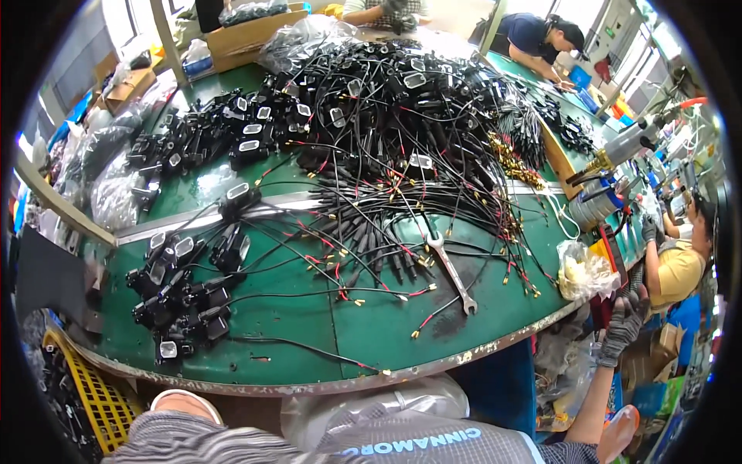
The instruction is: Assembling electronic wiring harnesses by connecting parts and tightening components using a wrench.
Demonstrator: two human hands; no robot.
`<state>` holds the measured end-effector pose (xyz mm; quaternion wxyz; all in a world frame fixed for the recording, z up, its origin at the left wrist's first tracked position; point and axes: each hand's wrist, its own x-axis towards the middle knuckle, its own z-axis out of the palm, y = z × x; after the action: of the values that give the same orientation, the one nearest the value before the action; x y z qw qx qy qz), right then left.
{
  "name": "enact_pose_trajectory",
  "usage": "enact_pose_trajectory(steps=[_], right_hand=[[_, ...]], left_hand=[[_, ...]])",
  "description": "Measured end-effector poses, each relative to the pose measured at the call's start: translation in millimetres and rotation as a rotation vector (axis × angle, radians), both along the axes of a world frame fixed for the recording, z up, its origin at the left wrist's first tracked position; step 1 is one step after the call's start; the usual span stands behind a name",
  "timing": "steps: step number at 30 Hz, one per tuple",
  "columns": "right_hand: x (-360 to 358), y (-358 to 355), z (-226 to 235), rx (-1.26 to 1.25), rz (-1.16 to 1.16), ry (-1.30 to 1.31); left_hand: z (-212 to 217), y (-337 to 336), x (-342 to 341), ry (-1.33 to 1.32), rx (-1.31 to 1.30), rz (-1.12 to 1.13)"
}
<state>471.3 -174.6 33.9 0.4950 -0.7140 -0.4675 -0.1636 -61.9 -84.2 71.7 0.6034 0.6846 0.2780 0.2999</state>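
Note:
My right hand point(624, 329), in a grey glove, reaches out past the table's right edge with its fingers stretched and apart. Nothing shows in its grasp. Nearest to it are a red-and-black item point(610, 251) and a clear plastic bag with pale contents point(585, 272). My left hand is out of view; a striped sleeve point(193, 441) shows at the lower left. On the green table point(270, 309) lies a loose cluster of black plastic units with cables point(189, 298). A metal wrench point(454, 274) rests among cable ends with red leads and brass-coloured tips point(340, 290).
A large heap of black cabled units point(386, 85) covers the table's far half. A yellow basket point(93, 387) holds more at lower left. Spools point(595, 205) and a power tool point(626, 143) stand at right. Co-workers sit at the far side and at right point(680, 271).

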Motion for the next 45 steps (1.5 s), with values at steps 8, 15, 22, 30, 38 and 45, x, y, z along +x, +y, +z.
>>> enact_pose_trajectory(steps=[8,15,22,30,38,45], right_hand=[[-172.2,112.5,19.7,-0.249,0.399,-0.346],[-222.0,165.0,-22.5,-1.143,0.503,-0.545],[-181.3,189.8,-44.5,-0.993,0.651,0.048],[-206.4,176.0,6.9,-0.424,0.940,1.486],[-206.5,188.9,-10.7,-0.293,0.970,1.807],[-223.9,183.6,-6.8,-0.302,0.995,1.828]], left_hand=[[39.1,-3.4,-61.3,0.483,0.253,-0.082],[63.7,-22.0,-94.8,1.246,0.452,0.109],[-6.4,118.2,-105.8,1.274,0.725,0.883],[-80.4,245.8,-86.6,1.472,0.646,0.504],[-40.8,202.7,-41.2,1.093,0.806,0.706],[-76.2,69.0,19.2,0.655,1.073,0.524]])
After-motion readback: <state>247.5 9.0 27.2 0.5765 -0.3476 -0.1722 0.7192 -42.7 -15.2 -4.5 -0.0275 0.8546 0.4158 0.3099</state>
